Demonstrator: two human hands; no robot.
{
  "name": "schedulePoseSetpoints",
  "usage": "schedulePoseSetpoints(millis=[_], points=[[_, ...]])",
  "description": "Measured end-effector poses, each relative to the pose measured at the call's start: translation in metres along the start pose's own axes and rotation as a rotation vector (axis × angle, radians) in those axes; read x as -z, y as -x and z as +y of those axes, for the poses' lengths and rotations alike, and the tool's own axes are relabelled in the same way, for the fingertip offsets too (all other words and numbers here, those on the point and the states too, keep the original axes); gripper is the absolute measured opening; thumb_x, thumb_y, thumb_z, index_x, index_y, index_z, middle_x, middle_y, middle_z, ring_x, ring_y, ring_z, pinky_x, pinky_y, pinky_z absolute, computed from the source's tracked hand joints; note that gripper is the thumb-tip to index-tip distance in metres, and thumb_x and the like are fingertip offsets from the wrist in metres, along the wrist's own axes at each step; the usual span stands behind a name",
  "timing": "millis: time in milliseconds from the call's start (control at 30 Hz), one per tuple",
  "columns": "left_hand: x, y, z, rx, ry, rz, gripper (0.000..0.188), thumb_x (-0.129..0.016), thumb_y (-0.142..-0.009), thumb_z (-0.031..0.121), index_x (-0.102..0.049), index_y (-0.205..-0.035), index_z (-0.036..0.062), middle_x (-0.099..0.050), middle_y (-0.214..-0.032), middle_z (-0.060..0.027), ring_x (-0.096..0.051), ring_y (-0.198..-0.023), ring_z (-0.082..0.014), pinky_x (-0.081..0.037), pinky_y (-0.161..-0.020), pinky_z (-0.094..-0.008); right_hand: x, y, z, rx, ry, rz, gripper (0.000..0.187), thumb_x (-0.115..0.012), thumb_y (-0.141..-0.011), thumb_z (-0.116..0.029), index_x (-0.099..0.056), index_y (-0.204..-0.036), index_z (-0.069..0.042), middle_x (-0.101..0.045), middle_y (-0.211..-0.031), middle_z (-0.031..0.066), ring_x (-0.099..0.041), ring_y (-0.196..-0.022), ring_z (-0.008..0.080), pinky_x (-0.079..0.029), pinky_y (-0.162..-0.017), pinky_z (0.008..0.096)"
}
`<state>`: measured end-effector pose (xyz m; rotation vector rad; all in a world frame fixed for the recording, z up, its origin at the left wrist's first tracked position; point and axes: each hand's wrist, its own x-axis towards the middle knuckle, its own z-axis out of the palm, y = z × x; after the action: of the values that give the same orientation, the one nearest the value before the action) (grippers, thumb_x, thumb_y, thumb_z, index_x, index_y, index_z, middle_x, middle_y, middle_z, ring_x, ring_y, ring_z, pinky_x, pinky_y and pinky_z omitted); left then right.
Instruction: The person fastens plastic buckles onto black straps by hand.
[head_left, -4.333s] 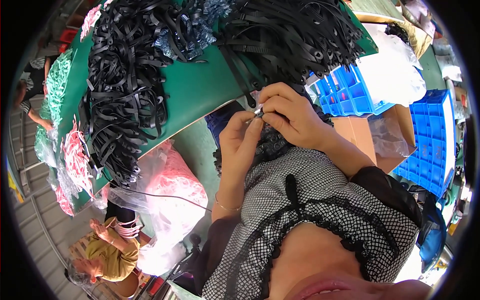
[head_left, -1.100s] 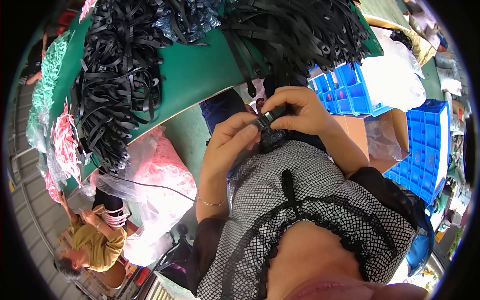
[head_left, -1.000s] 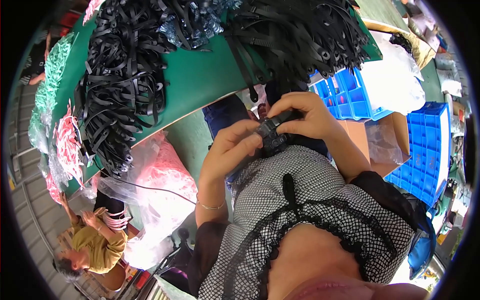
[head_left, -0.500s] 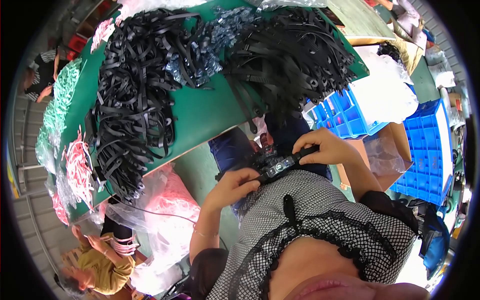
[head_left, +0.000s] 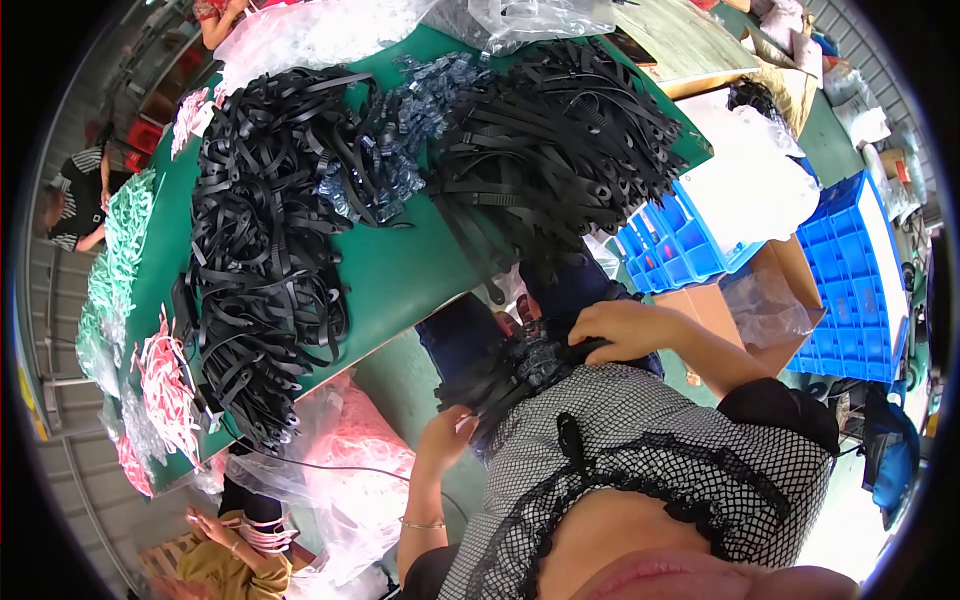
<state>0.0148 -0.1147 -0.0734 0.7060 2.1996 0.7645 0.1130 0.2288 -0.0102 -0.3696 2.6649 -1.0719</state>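
Observation:
On my lap lie black straps (head_left: 482,388) and a small heap of dark, see-through plastic buckles (head_left: 540,360). My left hand (head_left: 447,436) is beside the straps at the left of my lap. Its fingers are smeared by motion, and whether they hold a strap is unclear. My right hand (head_left: 625,330) is over the right side of the buckles, its fingers curled down against something dark that they mostly hide. On the green table (head_left: 400,275) ahead, a long pile of black straps (head_left: 265,200) is at the left and another pile (head_left: 560,150) at the right, with see-through buckles (head_left: 410,130) between.
Blue crates (head_left: 850,280) and an open cardboard box (head_left: 775,300) stand at the right. Pink (head_left: 165,400) and green bundles (head_left: 130,230) line the table's left end. Below it sits a bag of pink pieces (head_left: 360,460). A co-worker's hand (head_left: 207,525) shows at the lower left.
The strap with a buckle stretched between my hands is no longer seen there. My left hand has moved left and down, and my right hand has shifted slightly left, over the buckles.

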Motion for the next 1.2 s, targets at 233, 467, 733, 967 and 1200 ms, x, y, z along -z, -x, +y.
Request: schedulePoseSetpoints(millis=[233, 467, 733, 967, 1200], points=[[-0.002, 0.000, 0.021, -0.123, -0.416, 0.154, 0.024, -0.064, -0.073, 0.021, -0.062, -0.090, 0.0046, -0.060, -0.087, -0.0142, -0.057, -0.079, -0.0323, -0.045, -0.068, -0.0381, 0.117, -0.061, -0.014, 0.158, 0.185, 0.631, 0.007, -0.058, -0.076, -0.006, -0.058, -0.082, -0.002, -0.058, -0.076, 0.0106, -0.057, -0.069, 0.0267, -0.045, -0.061, 0.0332], [0.011, -0.001, 0.051, -0.141, -0.612, 0.248, 0.027, -0.065, -0.071, 0.024, -0.059, -0.091, 0.0075, -0.062, -0.083, -0.0086, -0.058, -0.078, -0.0293, -0.044, -0.067, -0.0401, 0.162, -0.143, 0.024, -0.347, 0.651, 0.767, 0.019, -0.057, -0.074, -0.011, -0.059, -0.090, -0.002, -0.059, -0.092, 0.0139, -0.056, -0.091, 0.0310, -0.046, -0.078, 0.0379], [0.035, -0.044, 0.103, -0.445, -0.259, 0.294, 0.021, -0.063, -0.073, 0.016, -0.059, -0.091, 0.0055, -0.061, -0.076, -0.0113, -0.058, -0.070, -0.0298, -0.045, -0.061, -0.0378, 0.163, -0.151, 0.038, -0.466, 0.529, 0.751, 0.026, -0.051, -0.074, -0.017, -0.058, -0.092, 0.001, -0.055, -0.100, 0.0214, -0.057, -0.091, 0.0344, -0.047, -0.079, 0.0401], [0.075, -0.085, 0.139, -0.563, -0.051, 0.327, 0.018, -0.063, -0.073, 0.009, -0.059, -0.089, 0.0015, -0.060, -0.074, -0.0124, -0.059, -0.066, -0.0271, -0.046, -0.059, -0.0344, 0.181, -0.157, 0.038, -0.323, 0.024, 0.854, 0.024, -0.053, -0.071, -0.015, -0.057, -0.087, 0.002, -0.061, -0.083, 0.0211, -0.059, -0.083, 0.0325, -0.044, -0.073, 0.0365], [0.111, -0.138, 0.155, -0.569, -0.003, 0.557, 0.013, -0.062, -0.076, 0.006, -0.060, -0.087, 0.0003, -0.061, -0.078, -0.0135, -0.060, -0.064, -0.0225, -0.047, -0.060, -0.0309, 0.167, -0.172, 0.036, -0.409, 0.366, 0.706, 0.025, -0.061, -0.071, -0.025, -0.064, -0.088, -0.007, -0.060, -0.092, 0.0166, -0.057, -0.091, 0.0325, -0.047, -0.078, 0.0403]])
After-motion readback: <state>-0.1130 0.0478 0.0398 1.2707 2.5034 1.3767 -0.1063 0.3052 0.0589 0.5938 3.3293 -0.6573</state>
